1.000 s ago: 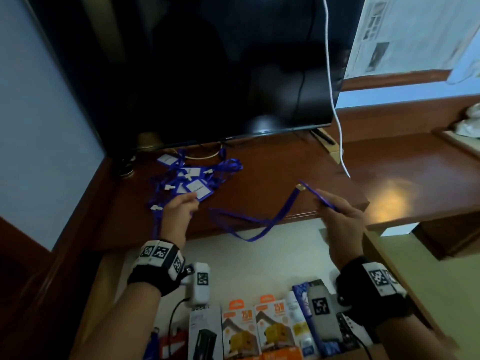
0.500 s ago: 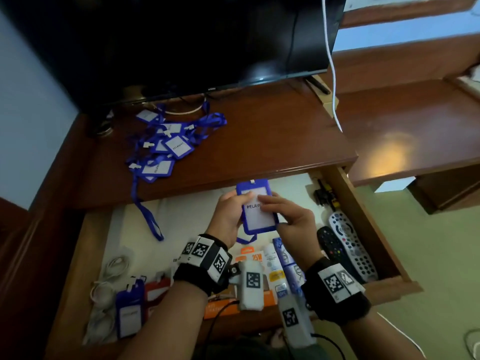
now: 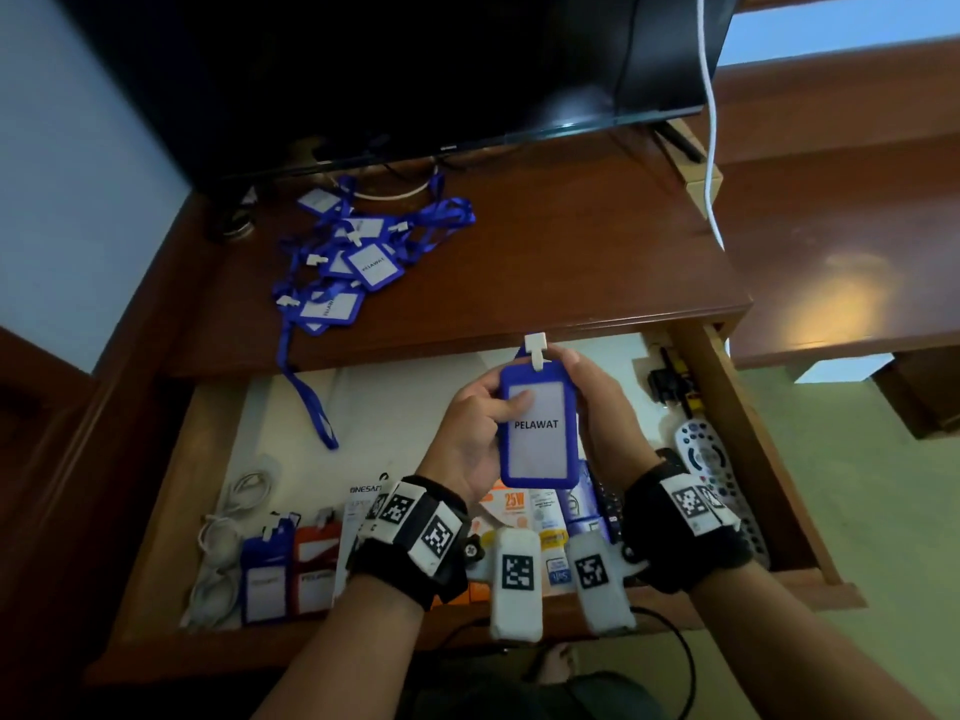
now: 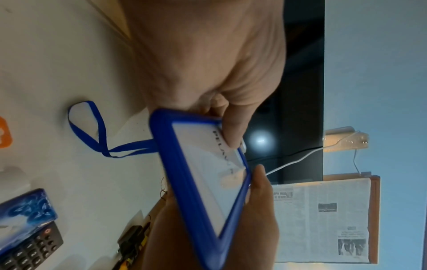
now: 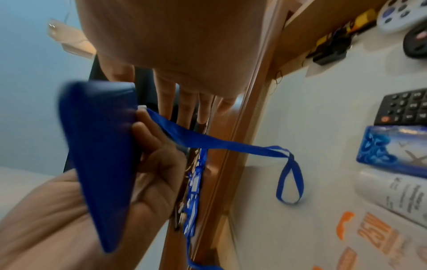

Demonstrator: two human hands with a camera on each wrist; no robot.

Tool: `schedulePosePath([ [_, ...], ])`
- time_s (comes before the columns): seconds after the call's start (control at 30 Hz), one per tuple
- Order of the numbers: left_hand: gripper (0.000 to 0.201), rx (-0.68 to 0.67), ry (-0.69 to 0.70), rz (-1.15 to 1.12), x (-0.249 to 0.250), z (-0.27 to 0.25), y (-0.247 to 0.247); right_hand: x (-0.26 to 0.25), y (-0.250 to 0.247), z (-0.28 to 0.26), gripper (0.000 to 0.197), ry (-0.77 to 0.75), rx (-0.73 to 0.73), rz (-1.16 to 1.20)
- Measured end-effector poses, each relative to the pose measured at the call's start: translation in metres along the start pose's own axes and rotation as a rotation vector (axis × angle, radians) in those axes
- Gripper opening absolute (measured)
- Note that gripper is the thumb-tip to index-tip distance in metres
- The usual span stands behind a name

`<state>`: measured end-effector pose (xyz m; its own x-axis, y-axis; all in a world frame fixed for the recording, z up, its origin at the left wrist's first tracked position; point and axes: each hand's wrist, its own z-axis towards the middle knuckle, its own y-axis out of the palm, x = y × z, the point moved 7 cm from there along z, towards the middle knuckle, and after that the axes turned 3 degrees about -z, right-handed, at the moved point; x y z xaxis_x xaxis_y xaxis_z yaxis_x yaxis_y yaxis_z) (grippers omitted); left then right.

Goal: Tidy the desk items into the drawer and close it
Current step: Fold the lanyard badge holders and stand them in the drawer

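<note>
Standing upright along the 12-to-6 line, the blue badge holder [image 3: 537,426] is gripped above the open drawer [image 3: 810,517] by left hand [image 3: 475,433] at 9 o'clock and right hand [image 3: 602,418] at 3 o'clock.

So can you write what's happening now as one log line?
left hand: holds badge holder | right hand: steadies it | drawer: open | lanyard pile: on desk
</note>
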<state>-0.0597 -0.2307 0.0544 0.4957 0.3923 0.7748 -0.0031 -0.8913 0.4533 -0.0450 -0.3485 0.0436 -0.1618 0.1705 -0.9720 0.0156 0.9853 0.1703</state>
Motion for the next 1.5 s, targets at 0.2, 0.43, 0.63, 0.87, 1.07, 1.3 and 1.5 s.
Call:
schedulePosePath([
  [0.2, 0.041, 0.037, 0.009, -0.060, 0.001, -0.007, -0.017, 0.002, 0.030, 0.013, 0.052, 0.076, -0.174, 0.202],
  [0.43, 0.047, 0.053, -0.017, -0.066, 0.015, -0.006, -0.042, 0.012, 0.048, 0.001, 0.066, 0.165, -0.149, 0.197],
  [0.63, 0.036, 0.085, 0.016, -0.170, 0.033, 0.002, -0.061, 0.008, 0.062, -0.008, 0.078, 0.123, -0.179, 0.001],
  [0.87, 0.035, 0.087, 0.168, -0.422, 0.060, 0.010, -0.080, 0.007, 0.093, -0.009, 0.008, 0.103, -0.220, -0.180],
  [1.07, 0.037, -0.037, 0.266, -0.416, 0.109, -0.004, -0.115, -0.019, 0.126, 0.002, 0.033, 0.059, -0.176, -0.266],
  [1.3, 0.035, -0.036, 0.207, -0.224, 0.130, -0.017, -0.160, -0.020, 0.161, 0.003, 0.028, 0.038, -0.136, -0.337],
  [1.5, 0.040, 0.029, 0.139, 0.016, 0.144, -0.024, -0.192, -0.015, 0.174, 0.001, 0.041, 0.037, -0.103, -0.373],
])
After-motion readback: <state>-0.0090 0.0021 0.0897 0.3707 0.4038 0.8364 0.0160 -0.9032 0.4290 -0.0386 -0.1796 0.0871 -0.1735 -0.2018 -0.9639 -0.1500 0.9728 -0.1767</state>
